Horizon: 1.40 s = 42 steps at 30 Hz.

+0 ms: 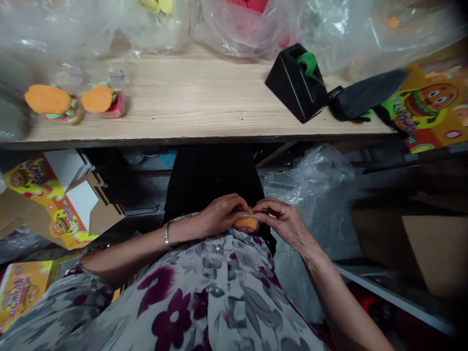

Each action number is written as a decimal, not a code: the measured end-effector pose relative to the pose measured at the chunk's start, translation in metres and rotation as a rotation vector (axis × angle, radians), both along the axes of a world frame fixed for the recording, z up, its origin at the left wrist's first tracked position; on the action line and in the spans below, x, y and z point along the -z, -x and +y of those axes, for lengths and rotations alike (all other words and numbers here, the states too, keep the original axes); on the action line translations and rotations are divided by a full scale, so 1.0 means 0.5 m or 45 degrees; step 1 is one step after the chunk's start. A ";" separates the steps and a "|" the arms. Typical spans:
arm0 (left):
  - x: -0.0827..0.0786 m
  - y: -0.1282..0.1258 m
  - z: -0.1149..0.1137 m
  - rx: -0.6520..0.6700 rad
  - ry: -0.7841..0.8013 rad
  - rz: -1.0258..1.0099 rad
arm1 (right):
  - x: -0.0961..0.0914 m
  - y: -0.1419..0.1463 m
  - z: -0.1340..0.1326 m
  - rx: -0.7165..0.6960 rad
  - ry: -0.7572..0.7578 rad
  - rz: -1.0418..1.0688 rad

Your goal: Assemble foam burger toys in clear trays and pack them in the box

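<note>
Left, pale wooden tabletop (197, 97): two orange-topped, burger-shaped pieces (49, 100) in clear plastic. Left hand (224, 214): fingertips pinched atop small clear-wrapped orange piece (246, 224), by grey-purple floral shirt (219, 282). Right hand (285, 222): pinching likewise. Farther right: angular black tape dispenser (292, 80).

Dim below the tabletop (197, 97); glare on plastic bags (234, 34); edges blurred, perhaps by motion.

A black tape dispenser (288, 92) with a green roll (309, 63) stands on the right of the wood-grain tabletop (204, 97), near a burger-printed carton (420, 114). Clear plastic bags (248, 34) line the far side. More printed cartons (68, 217) lie left; crumpled clear plastic (321, 170) and a plain cardboard box (438, 253) sit right.
</note>
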<state>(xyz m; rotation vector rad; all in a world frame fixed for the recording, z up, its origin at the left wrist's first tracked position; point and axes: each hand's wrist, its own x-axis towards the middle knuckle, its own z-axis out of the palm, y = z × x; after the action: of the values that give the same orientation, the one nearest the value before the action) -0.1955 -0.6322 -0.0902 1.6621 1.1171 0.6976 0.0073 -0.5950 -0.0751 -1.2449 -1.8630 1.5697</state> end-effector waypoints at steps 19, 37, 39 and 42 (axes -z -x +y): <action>0.007 0.008 0.011 0.006 0.151 -0.020 | 0.027 0.021 -0.018 0.175 -0.135 0.001; 0.023 0.025 0.057 -0.248 0.506 -0.707 | 0.052 0.005 0.047 0.470 0.299 0.302; 0.027 0.024 0.051 -0.291 0.598 -0.782 | 0.059 0.006 0.038 0.509 0.370 0.370; 0.030 0.027 0.043 -0.297 0.628 -0.722 | 0.058 0.006 0.017 0.434 0.404 0.303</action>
<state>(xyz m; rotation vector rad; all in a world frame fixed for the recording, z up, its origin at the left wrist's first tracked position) -0.2090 -0.6109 -0.1054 0.8486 0.9678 0.8855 0.0042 -0.5866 -0.1039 -1.3507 -1.2158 1.7696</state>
